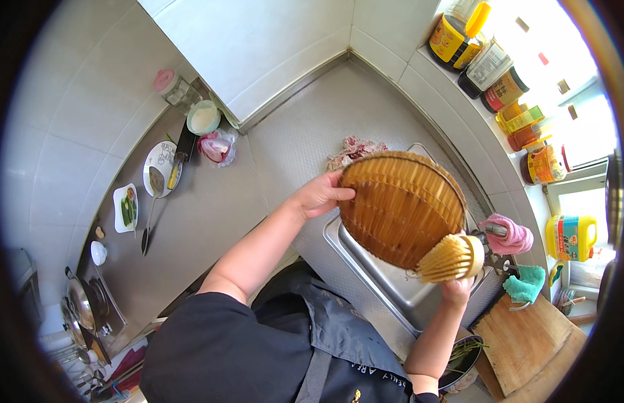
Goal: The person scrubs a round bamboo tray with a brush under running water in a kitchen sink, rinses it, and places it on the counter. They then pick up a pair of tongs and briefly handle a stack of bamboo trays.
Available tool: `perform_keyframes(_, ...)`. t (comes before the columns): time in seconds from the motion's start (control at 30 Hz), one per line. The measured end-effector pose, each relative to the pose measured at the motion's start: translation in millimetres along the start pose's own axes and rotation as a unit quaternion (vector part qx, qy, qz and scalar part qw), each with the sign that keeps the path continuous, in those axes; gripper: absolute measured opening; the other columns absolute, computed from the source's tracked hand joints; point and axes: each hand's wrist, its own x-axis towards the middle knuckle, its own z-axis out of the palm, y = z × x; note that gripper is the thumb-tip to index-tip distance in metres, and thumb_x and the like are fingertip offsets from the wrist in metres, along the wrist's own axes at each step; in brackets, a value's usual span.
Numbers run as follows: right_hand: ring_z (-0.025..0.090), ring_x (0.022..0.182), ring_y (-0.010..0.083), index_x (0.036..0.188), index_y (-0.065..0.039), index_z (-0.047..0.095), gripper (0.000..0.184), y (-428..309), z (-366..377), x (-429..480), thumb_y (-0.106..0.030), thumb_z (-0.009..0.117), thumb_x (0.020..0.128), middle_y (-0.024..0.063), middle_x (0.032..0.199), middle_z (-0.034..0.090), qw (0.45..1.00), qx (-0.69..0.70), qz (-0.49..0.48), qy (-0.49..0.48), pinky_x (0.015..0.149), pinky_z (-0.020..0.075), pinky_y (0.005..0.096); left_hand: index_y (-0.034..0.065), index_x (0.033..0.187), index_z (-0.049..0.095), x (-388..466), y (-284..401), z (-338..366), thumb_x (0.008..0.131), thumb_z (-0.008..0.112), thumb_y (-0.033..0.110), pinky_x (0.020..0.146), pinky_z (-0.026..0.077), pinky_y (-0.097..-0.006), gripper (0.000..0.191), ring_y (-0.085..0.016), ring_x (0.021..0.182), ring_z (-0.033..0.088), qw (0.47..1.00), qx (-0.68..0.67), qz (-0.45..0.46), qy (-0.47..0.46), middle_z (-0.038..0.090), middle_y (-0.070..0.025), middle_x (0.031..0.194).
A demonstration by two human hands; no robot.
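A round brown bamboo lid [397, 211], slatted and stitched, is tilted above the stainless steel sink [327, 229]. My left hand [324, 194] grips its left edge, with the thumb on the face towards me. In my right hand [458, 288] is a bamboo scrubbing brush [445, 259] with pale bristles and a round bound end. The bristles reach the lower right part of the lid, and I cannot tell whether they press on it. Part of my right hand is hidden behind the brush.
Pink [508, 234] and teal cloths [526, 284] hang by the faucet. Sauce bottles [508, 88] line the windowsill. At right lean cutting boards [523, 337], beside a pot [463, 362] of green stalks. A plate [162, 156], ladle [149, 221] and cut onion [215, 150] occupy the left counter.
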Motion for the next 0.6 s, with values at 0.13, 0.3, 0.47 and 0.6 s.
perform_keyframes(0.13,0.042,0.129,0.0266,0.137,0.0,0.035,0.099,-5.4,29.5,32.4,-0.043,0.082,0.062,0.0175,0.142,0.038,0.998,0.035,0.007,0.05,0.109,0.0295,0.0392,0.0037,0.127,0.05,-13.8,49.0,-53.9,0.08,0.07,0.005,0.103,0.037,-0.0347,0.051,-0.019,0.115,0.053,0.979,0.062,0.16,0.111,0.058,-0.0068,0.124)
perform_keyframes(0.3,0.054,0.109,0.0178,0.135,-0.002,0.039,0.067,35.8,-33.5,22.7,-0.007,0.071,0.076,0.0092,0.121,0.053,0.96,-0.18,0.164,0.136,0.094,0.0418,0.0327,0.0047,0.118,0.057,-12.4,126.4,-136.6,0.082,0.067,0.001,0.101,0.038,-0.0333,0.037,-0.017,0.111,0.054,0.906,0.075,0.374,0.186,0.06,-0.0052,0.12)
perform_keyframes(0.47,0.056,0.105,0.0193,0.142,-0.004,0.026,0.075,41.8,-50.8,11.9,-0.003,0.068,0.079,0.0121,0.12,0.053,0.933,-0.273,0.142,0.183,0.092,0.0447,0.0311,0.0038,0.115,0.058,2.7,151.5,-169.5,0.082,0.068,0.0,0.099,0.039,-0.0313,0.035,-0.016,0.107,0.055,0.85,0.106,0.444,0.263,0.062,-0.0047,0.116)
perform_keyframes(0.6,0.054,0.106,0.0179,0.144,-0.007,0.027,0.076,9.6,-39.8,10.5,-0.004,0.066,0.079,0.0091,0.121,0.052,0.947,-0.24,0.131,0.17,0.091,0.0434,0.0304,0.003,0.118,0.056,6.4,144.1,-177.8,0.081,0.07,0.002,0.098,0.038,-0.0303,0.039,-0.016,0.108,0.054,0.838,0.127,0.445,0.29,0.06,-0.0049,0.118)
